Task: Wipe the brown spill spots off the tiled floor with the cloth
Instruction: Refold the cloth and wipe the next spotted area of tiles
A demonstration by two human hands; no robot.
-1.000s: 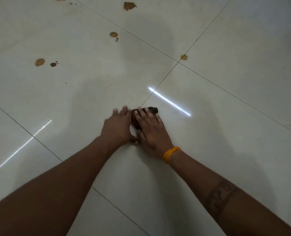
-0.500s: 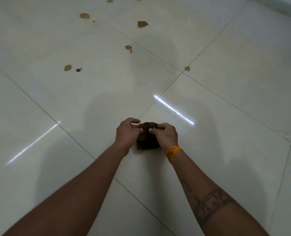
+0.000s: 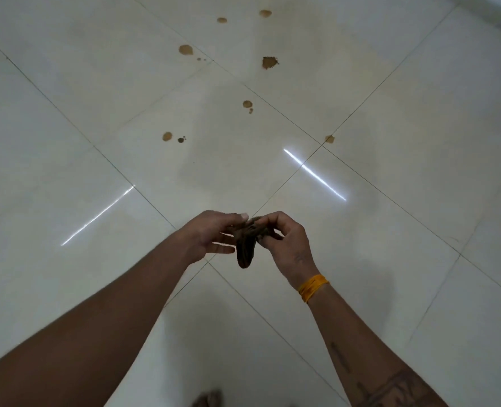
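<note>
Two bare hands held one small dark brown cloth [image 3: 246, 245] above the pale tiled floor [image 3: 390, 259], nearest the camera. The left hand [image 3: 211, 235] pinched the cloth's upper edge with thumb and forefinger, its other fingers straight beneath. The right hand [image 3: 284, 240] gripped the same edge from the other side, fingers curled around the fabric. The cloth's loose end hung down between the two hands, clear of the tiles.

One orange thread band [image 3: 313, 287] circled the right wrist, and a dark tattoo [image 3: 390, 386] on the right forearm carried marks too blurred to read. No legible writing appeared anywhere.

Beyond the cloth, two bright streaks of reflected light [image 3: 313, 174] lay on the glossy tiles. Farther still, seven larger brown spill spots [image 3: 269, 62] dotted the floor, several with tiny droplets just beside them: one at a tile joint to the right beyond the cloth, one to the left, one farther on between those two, and four more toward the far edge, well apart from the cloth.
</note>
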